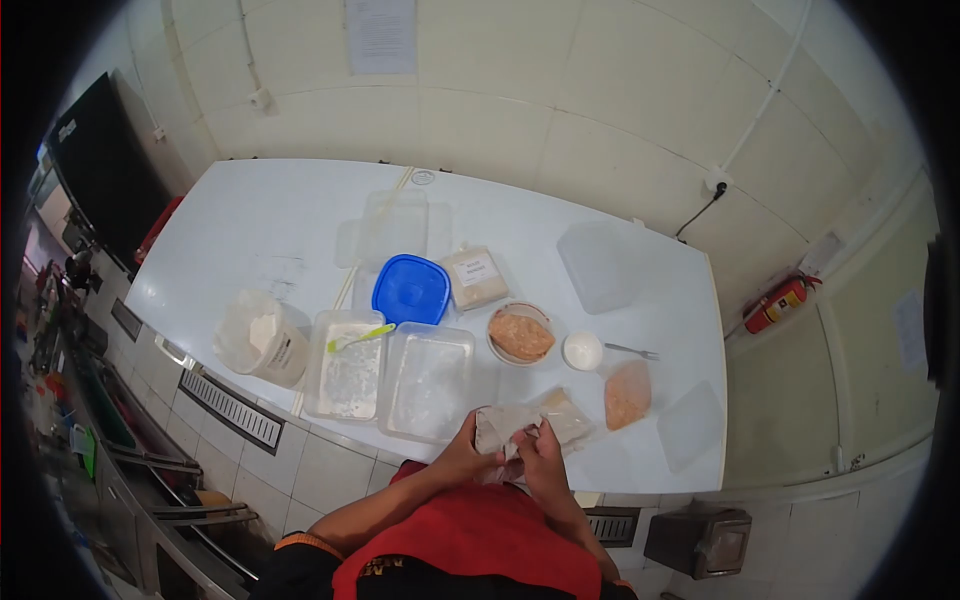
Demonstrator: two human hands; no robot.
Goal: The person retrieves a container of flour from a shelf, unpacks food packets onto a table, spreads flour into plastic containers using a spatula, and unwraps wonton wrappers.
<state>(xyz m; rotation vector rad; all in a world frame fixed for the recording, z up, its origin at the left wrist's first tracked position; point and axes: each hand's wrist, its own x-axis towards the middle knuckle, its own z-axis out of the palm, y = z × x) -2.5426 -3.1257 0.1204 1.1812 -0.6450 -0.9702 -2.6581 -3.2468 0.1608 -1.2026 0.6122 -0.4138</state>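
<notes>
At the table's near edge, my left hand (470, 455) is closed on the left side of a clear plastic bag (493, 424) that looks whitish inside. My right hand (543, 462) pinches the gathered plastic of the same bag, its fingers close to the left ones. Just beyond my right hand lies another clear bag (570, 418) with pale beige contents, partly hidden. To the right is a bag of orange-pink mince-like filling (627, 400). A bowl (493, 343) farther back holds a similar orange-pink mass.
Two floury plastic trays (430, 385) stand left of my hands, one with a green-handled utensil (362, 337). Near them are a flour tub (275, 345), a blue lid (411, 290) and a labelled packet (477, 277). A white cup (582, 351) and a fork (632, 351) lie right.
</notes>
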